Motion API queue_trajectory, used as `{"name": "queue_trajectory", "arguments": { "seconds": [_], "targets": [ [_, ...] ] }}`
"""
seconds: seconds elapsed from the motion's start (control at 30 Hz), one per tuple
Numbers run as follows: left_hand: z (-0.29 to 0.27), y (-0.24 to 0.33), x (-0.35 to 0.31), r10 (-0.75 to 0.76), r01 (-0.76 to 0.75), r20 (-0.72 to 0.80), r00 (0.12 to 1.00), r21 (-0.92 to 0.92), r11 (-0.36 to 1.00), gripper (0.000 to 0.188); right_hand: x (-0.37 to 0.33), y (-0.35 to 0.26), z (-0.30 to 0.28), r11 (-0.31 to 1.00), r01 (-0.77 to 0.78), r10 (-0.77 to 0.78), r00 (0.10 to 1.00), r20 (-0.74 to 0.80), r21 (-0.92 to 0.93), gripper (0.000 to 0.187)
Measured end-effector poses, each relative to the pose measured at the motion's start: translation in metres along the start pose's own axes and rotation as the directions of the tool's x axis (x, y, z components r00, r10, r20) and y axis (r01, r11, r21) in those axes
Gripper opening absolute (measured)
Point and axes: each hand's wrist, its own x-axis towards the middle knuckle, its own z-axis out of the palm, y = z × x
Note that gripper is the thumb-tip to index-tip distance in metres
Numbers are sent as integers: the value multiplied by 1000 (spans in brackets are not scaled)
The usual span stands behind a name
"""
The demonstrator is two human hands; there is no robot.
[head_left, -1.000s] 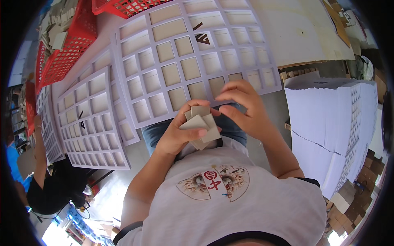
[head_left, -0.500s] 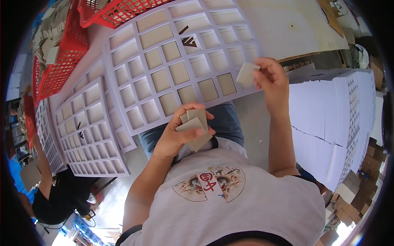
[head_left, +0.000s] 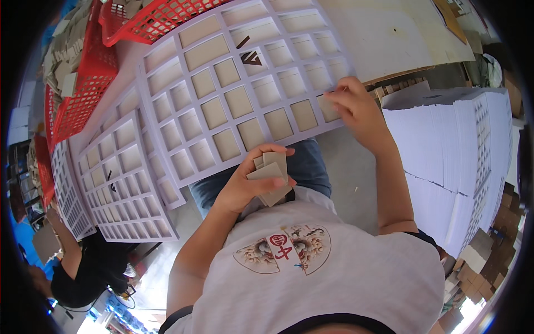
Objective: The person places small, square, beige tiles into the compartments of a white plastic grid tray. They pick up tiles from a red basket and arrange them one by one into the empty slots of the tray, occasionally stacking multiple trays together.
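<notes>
Hands: left hand [head_left: 245, 186] grips a fanned stack of grey cardboard squares [head_left: 271, 178] above the lap; right hand [head_left: 356, 108], half a second ago lifted with one square, now presses it, fingers closed, into the white die-cut grid sheet's [head_left: 233, 94] near-right cell. Most near-row cells appear filled.

Bright, even daylight; edges perhaps fisheye-bent.

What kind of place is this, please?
Probably a packaging or cardboard workshop: white grid frames with cells holding cardboard squares, red baskets of cardboard pieces, and tall stacks of white sheets beside the worker.
</notes>
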Motion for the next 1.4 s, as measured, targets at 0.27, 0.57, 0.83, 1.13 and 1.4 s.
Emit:
{"name": "queue_trajectory", "arguments": {
  "seconds": [0.27,0.57,0.83,1.13,1.4],
  "targets": [
    [15,5,1,59,-54,46,997,-99,994,77,-31,-53,10,969,79,-73,997,-34,235,21],
    [16,6,-2,14,-14,0,1000,-14,1000,94,-28,-77,31,772,-174,118,984,131,611,12],
    [18,-2,2,153,-153,-5,988,-80,985,64,-28,-90,31,726,-199,178,979,100,658,12],
    [7,-3,1,202,-199,35,979,-70,977,59,-13,-58,-6,672,-299,244,953,178,677,12],
    [8,-2,-2,139,-137,56,989,-28,990,54,-17,-65,8,801,-336,318,940,124,496,15]
  ]
}}
